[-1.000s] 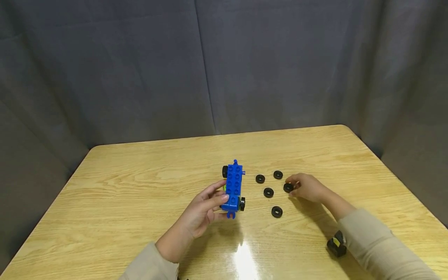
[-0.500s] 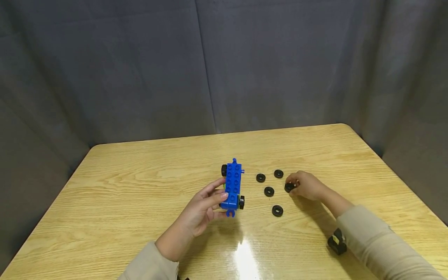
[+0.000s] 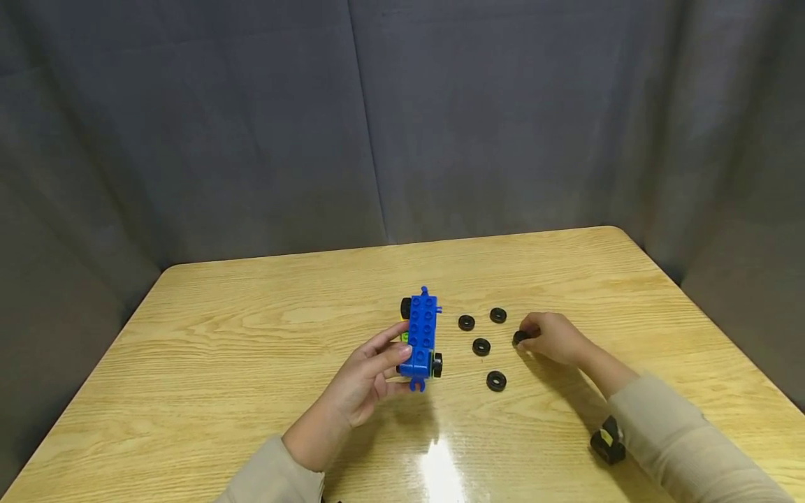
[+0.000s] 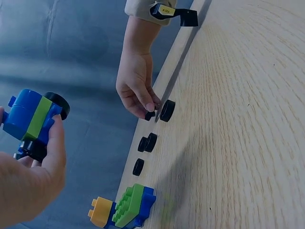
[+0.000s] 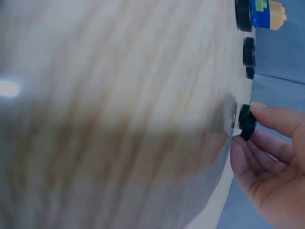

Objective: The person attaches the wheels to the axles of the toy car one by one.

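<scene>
My left hand (image 3: 361, 381) holds a blue toy car base (image 3: 423, 328) made of building bricks, with black wheels and a green layer seen in the left wrist view. The thumb lies on its blue top. My right hand (image 3: 556, 339) pinches a small black toy tyre (image 5: 247, 122) between thumb and fingertips, just at the tabletop. To its left lie several more black tyres, including one (image 3: 481, 347) in the middle and one (image 3: 496, 381) nearer to me.
A green, blue and orange brick assembly (image 4: 128, 207) stands on the table in the left wrist view, mostly hidden in the head view. The wrist camera (image 3: 608, 441) juts from the right sleeve. A grey curtain (image 3: 377, 126) hangs behind the wooden table (image 3: 220, 349).
The right fingers have closed further over the tyre, which shows tilted and more covered. The left hand and car base stay nearly in place.
</scene>
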